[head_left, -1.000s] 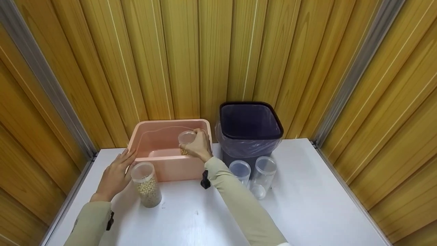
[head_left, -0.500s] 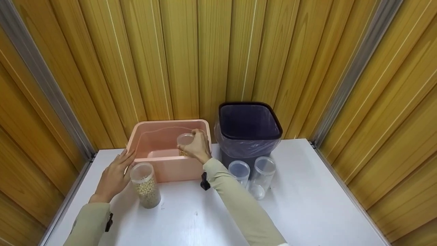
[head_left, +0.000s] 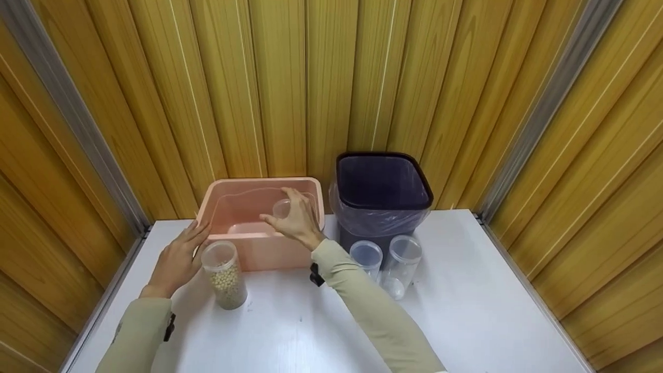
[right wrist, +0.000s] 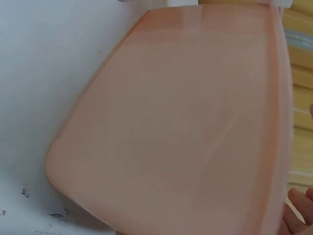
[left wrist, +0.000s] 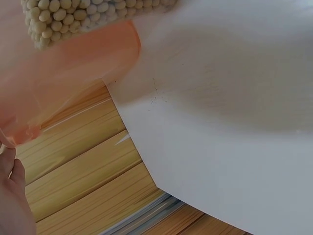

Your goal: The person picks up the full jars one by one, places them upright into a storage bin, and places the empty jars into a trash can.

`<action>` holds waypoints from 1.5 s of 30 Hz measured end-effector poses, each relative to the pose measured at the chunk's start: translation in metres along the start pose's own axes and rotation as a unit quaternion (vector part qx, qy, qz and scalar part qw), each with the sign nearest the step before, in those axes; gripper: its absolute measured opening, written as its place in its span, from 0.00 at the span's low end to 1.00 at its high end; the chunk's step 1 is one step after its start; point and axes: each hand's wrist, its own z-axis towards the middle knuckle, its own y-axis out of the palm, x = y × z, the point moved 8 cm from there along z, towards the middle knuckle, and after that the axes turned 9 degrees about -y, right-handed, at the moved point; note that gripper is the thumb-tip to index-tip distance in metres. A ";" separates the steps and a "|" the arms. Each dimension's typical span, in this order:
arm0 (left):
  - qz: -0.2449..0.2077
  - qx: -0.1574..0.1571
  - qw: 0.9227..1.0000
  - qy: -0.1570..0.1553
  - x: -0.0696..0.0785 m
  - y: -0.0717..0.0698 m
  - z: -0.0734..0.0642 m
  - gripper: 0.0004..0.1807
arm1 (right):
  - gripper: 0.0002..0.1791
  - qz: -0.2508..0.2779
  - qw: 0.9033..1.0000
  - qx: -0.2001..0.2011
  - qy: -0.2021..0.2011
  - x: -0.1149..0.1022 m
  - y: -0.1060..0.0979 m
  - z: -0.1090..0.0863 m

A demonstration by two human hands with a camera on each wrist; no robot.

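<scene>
My right hand (head_left: 298,217) reaches over the front rim of a pink plastic basin (head_left: 272,254), thumb and fingers spread apart. Just beyond it inside the basin shows the clear round top of a jar (head_left: 281,208); the hand hides its lower part. My left hand (head_left: 176,261) lies against the basin's front left corner with fingers extended, and in the left wrist view its fingertips (left wrist: 7,157) touch the pink rim. Beside this hand a clear jar of pale round beans (head_left: 226,282) stands upright on the white table.
Right of the basin is a dark bin (head_left: 380,204) lined with a clear bag. Two clear jars, a shorter one (head_left: 366,256) and a taller one (head_left: 403,259), stand in front of the bin. Wood-patterned walls (head_left: 331,88) enclose the white table (head_left: 481,305).
My right hand's thumb and fingers have spread away from the jar in the basin, which they held before. The yellow contents seen in that jar are now hidden. My left hand stays at the corner.
</scene>
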 end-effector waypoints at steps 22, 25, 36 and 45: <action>0.010 -0.012 1.000 0.007 0.000 -0.001 0.000 0.25 | 0.46 0.057 0.986 -0.125 -0.096 -0.086 0.072 -0.056; 0.007 -0.001 1.000 0.019 0.002 -0.002 -0.001 0.24 | 0.44 0.049 0.988 -0.100 -0.111 -0.088 0.076 -0.058; 0.002 0.004 1.000 0.019 0.004 -0.002 0.007 0.24 | 0.43 0.063 0.989 -0.096 -0.096 -0.091 0.091 -0.061; -0.003 0.005 1.000 0.014 0.001 -0.003 0.001 0.24 | 0.44 0.097 0.991 -0.090 -0.032 -0.083 0.107 -0.066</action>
